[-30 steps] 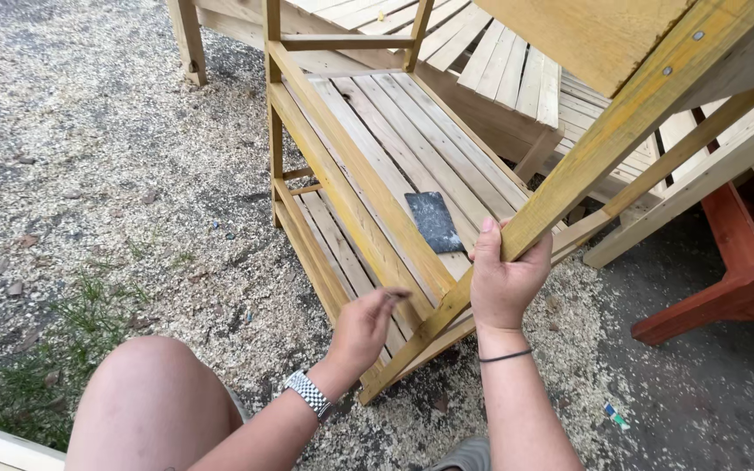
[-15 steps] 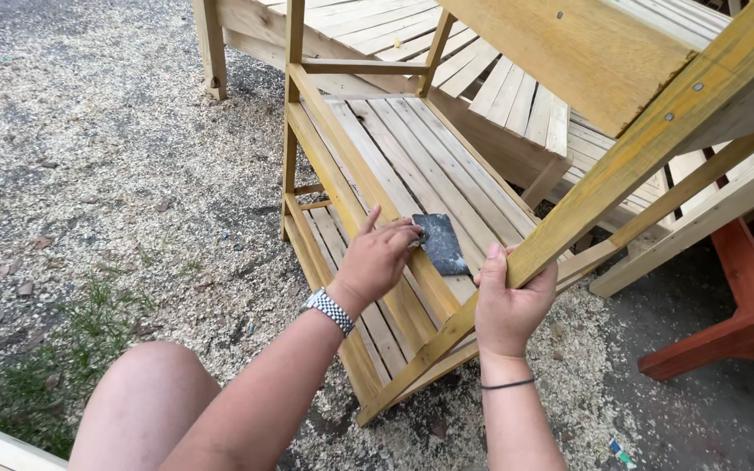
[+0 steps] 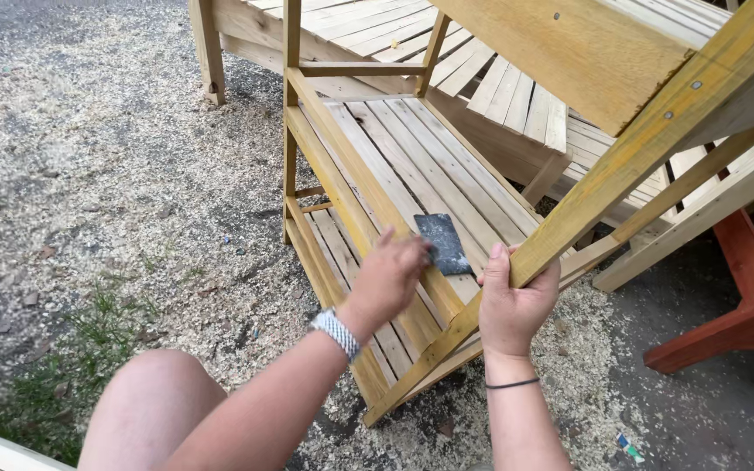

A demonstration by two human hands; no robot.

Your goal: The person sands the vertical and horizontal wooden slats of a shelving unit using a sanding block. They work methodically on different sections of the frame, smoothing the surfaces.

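A yellowish wooden slatted frame [image 3: 412,174] lies tilted on the ground. A dark grey sheet of sandpaper [image 3: 443,243] rests on its slats. My left hand [image 3: 390,277], with a beaded band at the wrist, reaches across the frame, and its fingertips touch the sandpaper's left edge. My right hand [image 3: 512,301] is wrapped around a long diagonal wooden rail [image 3: 621,174] that runs up to the right. A thin black band sits on that wrist.
Sawdust [image 3: 115,174] covers the gravel ground on the left, with grass [image 3: 54,392] at the lower left. More slatted wooden furniture [image 3: 517,105] stands behind. A red wooden piece [image 3: 743,305] lies at the right. My bare knee [image 3: 150,410] is at the bottom.
My left hand has come up from the frame's lower edge to the sandpaper. My right hand stayed on the rail. The view has shifted closer.
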